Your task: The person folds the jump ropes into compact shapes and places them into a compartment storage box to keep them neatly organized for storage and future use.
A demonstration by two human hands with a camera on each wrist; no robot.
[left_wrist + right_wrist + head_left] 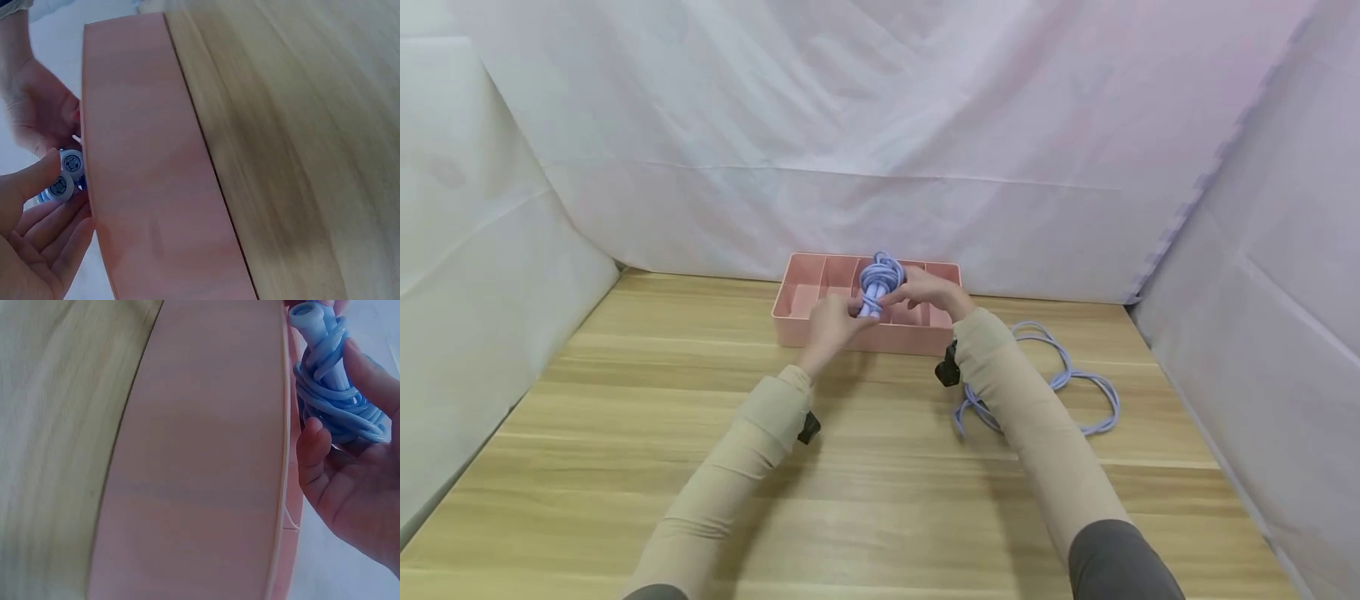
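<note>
A blue jump rope (882, 275) is wound into a bundle around its two pale handles (334, 372), held just over the pink box (865, 337). My left hand (831, 325) pinches the handle ends between thumb and fingers; their round caps (60, 186) face the left wrist view. From the other side my right hand (928, 290) holds the coiled part, thumb and fingers on either side of the coils. In the right wrist view several turns of cord wrap tightly across both handles.
The box has several compartments and stands at the back of the wooden table (880, 500), near a white cloth backdrop (850, 125). A loose blue cord (1067, 377) lies in loops on the right, partly under my right forearm. White cloth walls flank both sides.
</note>
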